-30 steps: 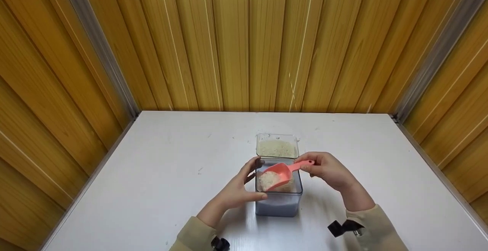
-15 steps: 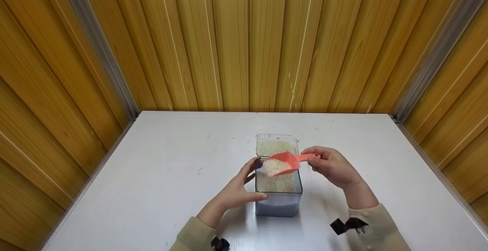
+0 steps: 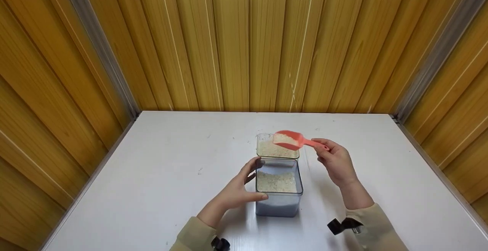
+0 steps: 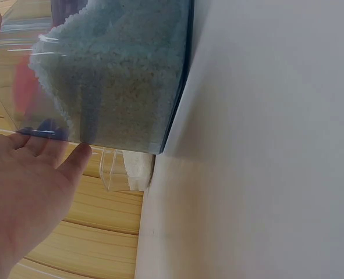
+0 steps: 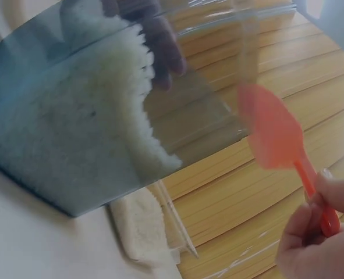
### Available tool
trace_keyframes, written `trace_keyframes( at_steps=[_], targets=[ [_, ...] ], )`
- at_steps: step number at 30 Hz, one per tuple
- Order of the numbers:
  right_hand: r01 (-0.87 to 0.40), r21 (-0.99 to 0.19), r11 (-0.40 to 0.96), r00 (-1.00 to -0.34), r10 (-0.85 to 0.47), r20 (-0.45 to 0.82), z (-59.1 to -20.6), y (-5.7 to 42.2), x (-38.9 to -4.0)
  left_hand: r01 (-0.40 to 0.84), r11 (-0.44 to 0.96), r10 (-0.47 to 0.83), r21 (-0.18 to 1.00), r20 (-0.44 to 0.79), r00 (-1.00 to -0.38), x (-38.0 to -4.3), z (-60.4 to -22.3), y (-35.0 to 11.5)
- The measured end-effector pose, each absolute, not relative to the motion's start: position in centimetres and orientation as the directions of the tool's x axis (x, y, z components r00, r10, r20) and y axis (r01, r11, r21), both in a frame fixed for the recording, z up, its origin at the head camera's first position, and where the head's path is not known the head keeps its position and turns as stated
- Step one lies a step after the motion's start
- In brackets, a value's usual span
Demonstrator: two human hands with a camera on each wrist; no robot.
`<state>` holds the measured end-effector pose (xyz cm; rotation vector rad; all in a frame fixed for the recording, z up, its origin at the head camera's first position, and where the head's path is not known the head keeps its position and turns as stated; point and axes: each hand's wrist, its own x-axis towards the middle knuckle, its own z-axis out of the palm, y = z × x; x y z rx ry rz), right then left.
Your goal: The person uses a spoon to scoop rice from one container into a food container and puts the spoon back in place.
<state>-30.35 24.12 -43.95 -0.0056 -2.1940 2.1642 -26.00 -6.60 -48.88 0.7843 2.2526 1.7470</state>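
Observation:
A pink scoop (image 3: 288, 140) loaded with rice hangs over the clear rear container (image 3: 277, 151), its handle pinched by my right hand (image 3: 337, 163). In the right wrist view the scoop (image 5: 273, 129) shows partly through the clear wall of the front container. The bluish see-through front container (image 3: 278, 205) stands upright, with rice (image 3: 276, 182) inside it. My left hand (image 3: 238, 192) holds this container at its left side, the thumb across the front and the fingers at the far left corner. In the left wrist view, fingers of the left hand (image 4: 29, 192) lie along the container wall.
The two containers stand one behind the other on a white table (image 3: 183, 159). A wood-patterned wall (image 3: 248, 53) rises behind the table, with side walls left and right. Small specks lie about the rear container.
My right hand has lifted the rice-filled scoop out of the front container and carried it away from me, over the rear one. The left hand has stayed in place.

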Motion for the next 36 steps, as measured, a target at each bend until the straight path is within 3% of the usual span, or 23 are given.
trace_keyframes(
  at_steps=[7, 13, 36],
  targets=[
    [-0.072, -0.948, 0.309, -0.975, 0.177, 0.132, -45.6, 23.3, -31.3, 0.284, 0.169, 0.513, 0.944, 0.162, -0.843, -26.1, -49.0, -6.6],
    [-0.127, -0.891, 0.435, -0.959, 0.175, 0.222, -46.8, 22.7, -31.4, 0.29, 0.152, 0.52, 0.945, 0.173, -0.836, -26.1, -49.0, -6.6],
    [-0.297, -0.762, 0.575, -0.9, 0.097, 0.424, -46.7, 22.1, -30.9, 0.289, 0.153, 0.525, 0.945, 0.17, -0.834, -26.2, -48.9, -6.6]
  ],
)
